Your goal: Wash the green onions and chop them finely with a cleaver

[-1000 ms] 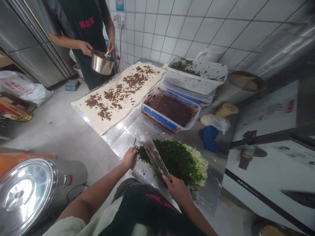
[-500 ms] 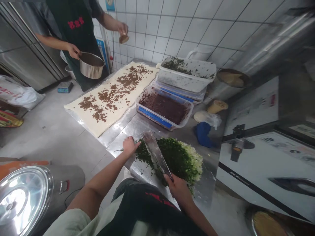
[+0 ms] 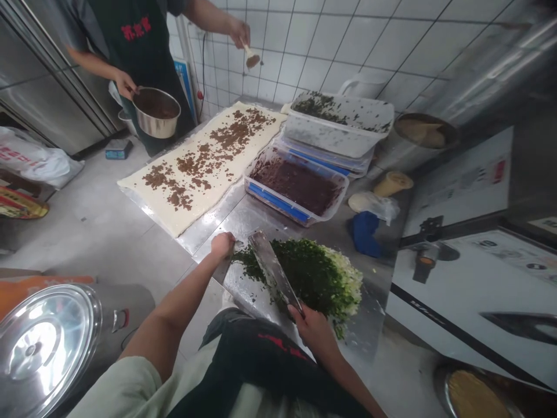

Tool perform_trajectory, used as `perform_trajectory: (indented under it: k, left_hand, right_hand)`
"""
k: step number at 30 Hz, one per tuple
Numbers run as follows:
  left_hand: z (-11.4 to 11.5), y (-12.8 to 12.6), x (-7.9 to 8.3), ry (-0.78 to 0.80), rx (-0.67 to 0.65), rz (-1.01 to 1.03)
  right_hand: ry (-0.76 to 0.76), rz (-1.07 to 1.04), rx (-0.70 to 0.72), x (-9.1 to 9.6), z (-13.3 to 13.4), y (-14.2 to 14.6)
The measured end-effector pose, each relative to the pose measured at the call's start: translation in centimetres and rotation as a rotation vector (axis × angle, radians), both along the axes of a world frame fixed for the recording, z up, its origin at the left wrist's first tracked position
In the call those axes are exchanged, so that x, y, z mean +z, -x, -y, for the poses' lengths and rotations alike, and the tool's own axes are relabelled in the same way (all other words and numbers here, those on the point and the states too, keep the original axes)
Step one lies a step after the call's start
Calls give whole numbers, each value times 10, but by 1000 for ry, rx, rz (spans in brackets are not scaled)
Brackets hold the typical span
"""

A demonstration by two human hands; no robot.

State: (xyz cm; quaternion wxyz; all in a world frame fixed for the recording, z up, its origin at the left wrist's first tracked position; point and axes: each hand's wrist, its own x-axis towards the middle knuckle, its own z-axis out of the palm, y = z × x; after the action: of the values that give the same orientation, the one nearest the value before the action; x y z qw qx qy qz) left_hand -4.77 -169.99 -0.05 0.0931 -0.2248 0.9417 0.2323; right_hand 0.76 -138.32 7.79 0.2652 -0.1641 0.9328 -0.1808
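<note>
Red characters [image 3: 136, 29] stand across the chest of a co-worker's dark green apron [image 3: 143, 75], too blurred to read surely; the dark apron [image 3: 209, 389] of the person at the bench has a red mark [image 3: 282, 346], also unreadable. White lettering runs along the dark band [image 3: 461, 339] of a white cabinet [image 3: 470, 290] at the right, too small to make out, and a white plastic bag [image 3: 39, 159] on the floor [image 3: 104, 226] carries blurred red print. The bench [image 3: 369, 296] is shiny metal, with a seam across it and wet-looking smears. On its near end lies a spread heap of chopped greens [image 3: 304, 273], dark at the left and pale at the right. The right hand [image 3: 315, 331] is closed round the handle of a broad knife [image 3: 274, 270], whose blade slants over the greens. The left hand [image 3: 223, 245] is at their left edge, fingers curled in; I cannot tell whether it grips anything. Beyond lies a sheet of dough [image 3: 174, 220] scattered with brown filling [image 3: 202, 162], beside a clear tub [image 3: 335, 212] of dark paste [image 3: 300, 186]. The co-worker holds a metal pot [image 3: 159, 128] and a spoon [image 3: 251, 58]. White tiles [image 3: 304, 46] cover the wall behind, and a lidded steel drum [image 3: 122, 307] stands at lower left.
</note>
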Motion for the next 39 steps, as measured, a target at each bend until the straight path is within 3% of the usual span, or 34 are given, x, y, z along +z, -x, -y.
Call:
perform_trajectory:
  k: [5, 10, 14, 19, 25, 29, 34, 39]
  left_hand:
    - [4, -29, 5, -26, -113, -56]
    - [-25, -56, -4, -79, -114, -200]
    - [-42, -68, -18, -175, -75, -339]
    - [-50, -71, -24, -219, -5, -447]
    - [-57, -66, -21, -177, -108, -449]
    - [-58, -63, -22, -125, -144, -407]
    - [-57, -59, -28, -113, -156, -371]
    - [-59, -64, -28, -108, -182, -410]
  right_hand:
    - [12, -5, 17, 0, 0, -1]
    - [-60, -31, 50, 6, 9, 1]
    - [-175, -48, 149, 12, 32, 5]
    - [-310, -76, 266, 13, 63, 10]
    - [-379, -113, 371, 17, 68, 15]
    - [-372, -100, 386, 11, 78, 21]
    - [-336, -115, 344, -1, 111, 31]
    - [-334, -87, 381, 13, 114, 44]
